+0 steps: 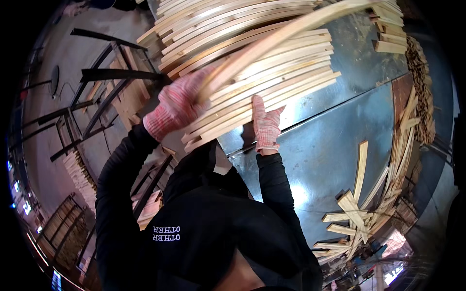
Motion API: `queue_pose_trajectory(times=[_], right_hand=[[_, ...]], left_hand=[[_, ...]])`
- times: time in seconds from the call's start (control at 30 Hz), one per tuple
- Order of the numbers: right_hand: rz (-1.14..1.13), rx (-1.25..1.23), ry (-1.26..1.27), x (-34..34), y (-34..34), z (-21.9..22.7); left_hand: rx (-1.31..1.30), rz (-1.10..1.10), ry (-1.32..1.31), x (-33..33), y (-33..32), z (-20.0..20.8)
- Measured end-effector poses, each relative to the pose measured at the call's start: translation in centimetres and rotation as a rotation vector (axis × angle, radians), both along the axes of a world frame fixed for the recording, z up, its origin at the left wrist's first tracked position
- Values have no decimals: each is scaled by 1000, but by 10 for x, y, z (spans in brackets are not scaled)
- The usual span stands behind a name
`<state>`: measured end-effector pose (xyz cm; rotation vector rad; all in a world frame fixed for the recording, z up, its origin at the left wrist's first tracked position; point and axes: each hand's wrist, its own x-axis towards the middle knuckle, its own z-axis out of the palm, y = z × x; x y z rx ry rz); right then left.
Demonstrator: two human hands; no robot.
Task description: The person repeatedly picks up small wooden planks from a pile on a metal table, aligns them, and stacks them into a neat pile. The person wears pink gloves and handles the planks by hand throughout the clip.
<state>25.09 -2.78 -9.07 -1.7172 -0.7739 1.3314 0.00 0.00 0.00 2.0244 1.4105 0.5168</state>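
My left hand (179, 104), in a red-and-white knitted glove, is closed around the near end of a long wooden strip (281, 36). The strip rises over the other wood and slants away to the far right, blurred in places. Beneath it lies a row of pale wooden strips (286, 72), side by side on the metal table. My right hand (267, 123), gloved alike, rests at the near edge of this row with fingers apart. Its index finger points away from me along the outermost strips, and nothing shows in its grasp.
More strips (228, 24) lie stacked on the far side. The metal table (330, 131) has a seam across it. At right are a loose heap of wood pieces (354, 213) and a small stack (391, 39). Black metal frames (116, 75) stand at left.
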Motion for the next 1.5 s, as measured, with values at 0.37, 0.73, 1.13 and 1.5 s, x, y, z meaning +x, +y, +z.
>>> queue_pose_trajectory(times=[0.37,0.73,1.13,1.5], right_hand=[[137,-142,-475,42,40,14],[524,70,-1573,190,199,6],[-98,288,-797,122,117,84],[-199,33,168,19,-78,52]], left_hand=[[-350,126,562,4,89,12],[515,448,5,-54,16,1],[-342,1072,-896,-43,-182,-73],[-181,463,-318,104,11,133]])
